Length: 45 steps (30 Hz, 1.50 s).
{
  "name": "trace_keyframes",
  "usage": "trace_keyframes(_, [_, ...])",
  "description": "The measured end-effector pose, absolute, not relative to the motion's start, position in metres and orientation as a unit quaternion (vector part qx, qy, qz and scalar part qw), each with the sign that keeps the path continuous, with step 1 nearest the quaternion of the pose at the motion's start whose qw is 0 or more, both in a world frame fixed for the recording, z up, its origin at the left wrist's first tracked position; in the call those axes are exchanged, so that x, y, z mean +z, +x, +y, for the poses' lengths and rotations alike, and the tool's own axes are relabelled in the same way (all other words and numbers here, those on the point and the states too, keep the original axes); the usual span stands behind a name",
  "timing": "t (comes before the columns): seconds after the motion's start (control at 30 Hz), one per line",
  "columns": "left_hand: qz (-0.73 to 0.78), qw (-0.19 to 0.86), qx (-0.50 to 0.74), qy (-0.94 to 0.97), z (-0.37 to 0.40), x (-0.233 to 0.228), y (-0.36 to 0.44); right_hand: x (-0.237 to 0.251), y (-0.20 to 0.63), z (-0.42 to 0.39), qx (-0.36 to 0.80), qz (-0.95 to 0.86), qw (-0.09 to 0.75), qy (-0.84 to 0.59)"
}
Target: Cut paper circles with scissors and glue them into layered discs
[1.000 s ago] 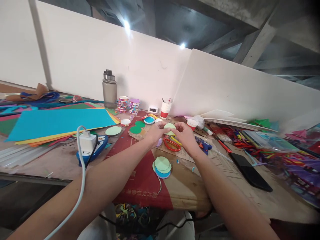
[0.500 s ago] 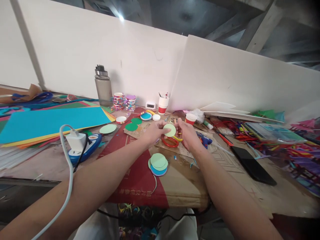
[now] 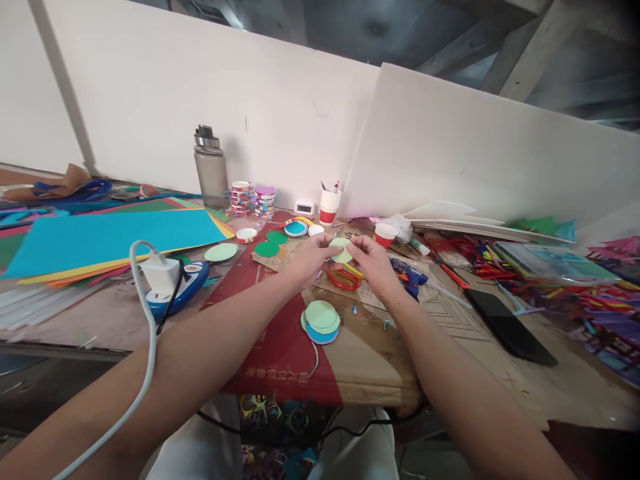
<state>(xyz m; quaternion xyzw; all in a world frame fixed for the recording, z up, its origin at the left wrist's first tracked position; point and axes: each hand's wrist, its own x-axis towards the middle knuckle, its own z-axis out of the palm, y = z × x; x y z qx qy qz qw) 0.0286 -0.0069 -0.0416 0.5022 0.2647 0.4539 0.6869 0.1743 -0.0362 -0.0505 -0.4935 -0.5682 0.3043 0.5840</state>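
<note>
Over at nine o'clock, with the pale green disc [image 3: 341, 251] as dial centre, a blue sheet [image 3: 120, 241] spreads wide; bottle [image 3: 211, 175] upright at ten. Coming right, green circles [image 3: 267, 249] at nine, closer in, and there's the left hand [image 3: 316, 259], pinching the disc's left edge. Between six and seven, a small stack of discs [image 3: 321, 317] lies on the cardboard [image 3: 373, 367]. Now the right hand [image 3: 373, 262] at three, thumb and finger gripping the opposite edge, disc squarely between both hands! Towards four, a blue glue gun [image 3: 413, 281], then the black phone [image 3: 510, 327] farther out.
</note>
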Motion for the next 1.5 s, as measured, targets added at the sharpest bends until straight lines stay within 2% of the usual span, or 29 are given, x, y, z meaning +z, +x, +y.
trace_keyframes(0.23, [0.266,0.586,0.479,0.596,-0.002,-0.044,0.027,-0.046,0.174,-0.043,0.229,-0.603,0.555,-0.525])
trace_keyframes(0.33, [0.279,0.574,0.478,0.603,-0.002,-0.044,0.027,-0.041,0.171,-0.048,0.211,-0.621,0.549,-0.518])
trace_keyframes(0.5, [0.298,0.632,0.465,0.543,-0.005,-0.041,0.029,-0.041,0.169,-0.049,0.173,-0.649,0.537,-0.511])
trace_keyframes(0.7, [0.274,0.677,0.476,0.490,-0.002,-0.039,0.029,-0.049,0.172,-0.041,0.245,-0.635,0.532,-0.504])
trace_keyframes(0.87, [0.239,0.678,0.490,0.494,-0.001,-0.044,0.031,-0.051,0.175,-0.038,0.228,-0.616,0.543,-0.523])
trace_keyframes(1.3, [0.130,0.719,0.483,0.483,0.005,-0.044,0.022,-0.043,0.174,-0.046,0.115,-0.643,0.564,-0.506])
trace_keyframes(1.5, [0.153,0.739,0.415,0.507,0.002,-0.041,0.019,-0.039,0.180,-0.049,-0.035,-0.676,0.535,-0.506])
